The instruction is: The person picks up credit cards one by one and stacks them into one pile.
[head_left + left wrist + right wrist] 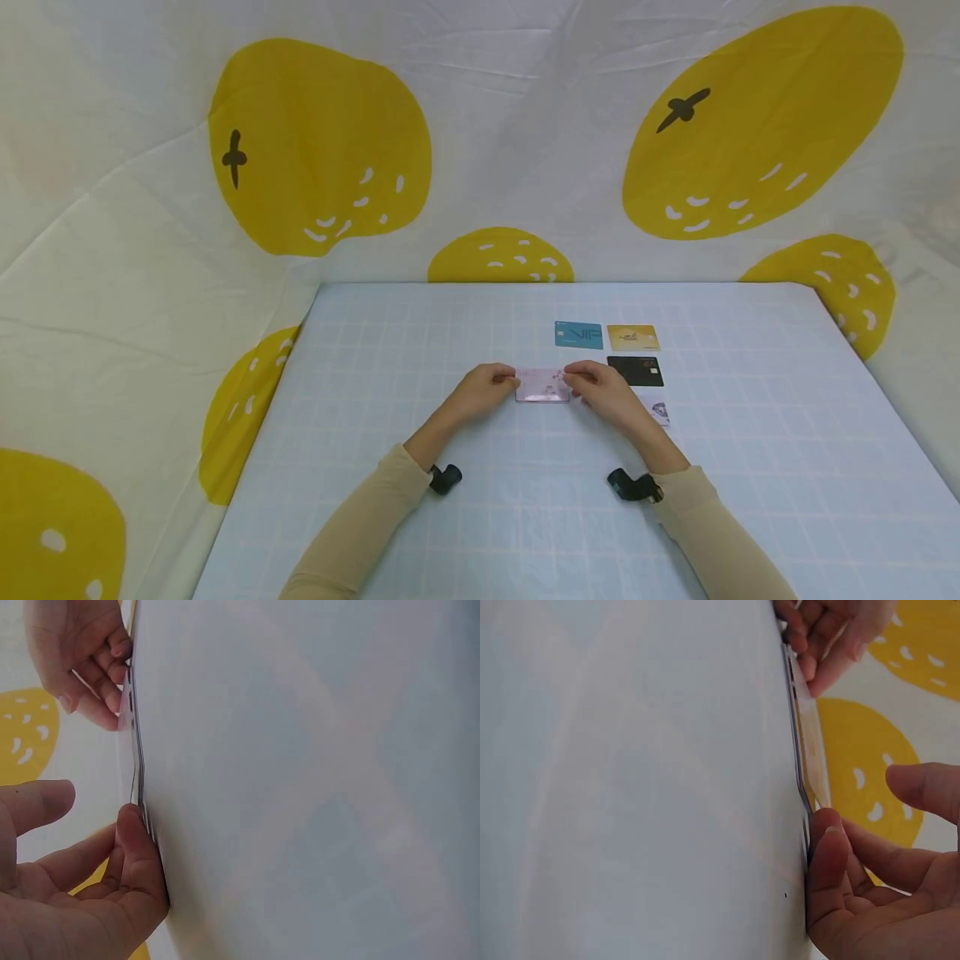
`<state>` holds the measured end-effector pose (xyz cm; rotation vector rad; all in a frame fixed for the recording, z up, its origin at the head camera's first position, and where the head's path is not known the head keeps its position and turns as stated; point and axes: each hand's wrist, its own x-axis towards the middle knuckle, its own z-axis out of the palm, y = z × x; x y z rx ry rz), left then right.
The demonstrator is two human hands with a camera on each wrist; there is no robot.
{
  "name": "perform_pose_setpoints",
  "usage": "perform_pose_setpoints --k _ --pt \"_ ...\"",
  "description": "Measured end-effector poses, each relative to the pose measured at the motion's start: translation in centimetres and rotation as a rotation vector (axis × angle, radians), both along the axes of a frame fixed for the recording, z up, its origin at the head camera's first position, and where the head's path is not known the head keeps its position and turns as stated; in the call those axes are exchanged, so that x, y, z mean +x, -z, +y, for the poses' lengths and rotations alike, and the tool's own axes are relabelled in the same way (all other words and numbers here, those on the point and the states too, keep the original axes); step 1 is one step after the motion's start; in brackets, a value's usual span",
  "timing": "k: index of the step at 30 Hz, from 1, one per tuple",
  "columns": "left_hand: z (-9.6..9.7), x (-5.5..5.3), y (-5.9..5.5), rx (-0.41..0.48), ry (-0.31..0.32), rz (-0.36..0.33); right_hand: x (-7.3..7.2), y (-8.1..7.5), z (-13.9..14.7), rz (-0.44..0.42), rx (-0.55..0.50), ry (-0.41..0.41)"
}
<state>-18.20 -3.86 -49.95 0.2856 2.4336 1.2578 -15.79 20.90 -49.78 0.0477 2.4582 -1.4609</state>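
A pale pink card (542, 385) with a small floral print lies crosswise between the two hands, near the middle of the table. My left hand (483, 390) pinches its left end, and my right hand (602, 392) pinches its right end. Seen edge-on in the left wrist view, the card's edge (138, 761) shows thin dark layers close against the tabletop. The right wrist view shows the pale card face (814, 746) rising slightly from a darker lower edge. Fingertips cover both ends of the card.
Behind and right of the pink card are a teal card (578, 335), a gold card (633, 337) and a black card (636, 372). A white card (659, 407) is partly covered by the right hand. A white, yellow-patterned cloth (517, 167) rises behind the gridded tabletop (420, 325).
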Motion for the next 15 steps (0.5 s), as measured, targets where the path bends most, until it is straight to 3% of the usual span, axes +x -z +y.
perform_pose_setpoints --k 15 --pt "0.14 -0.07 -0.14 -0.037 0.009 0.022 -0.24 0.12 0.04 0.014 0.028 -0.022"
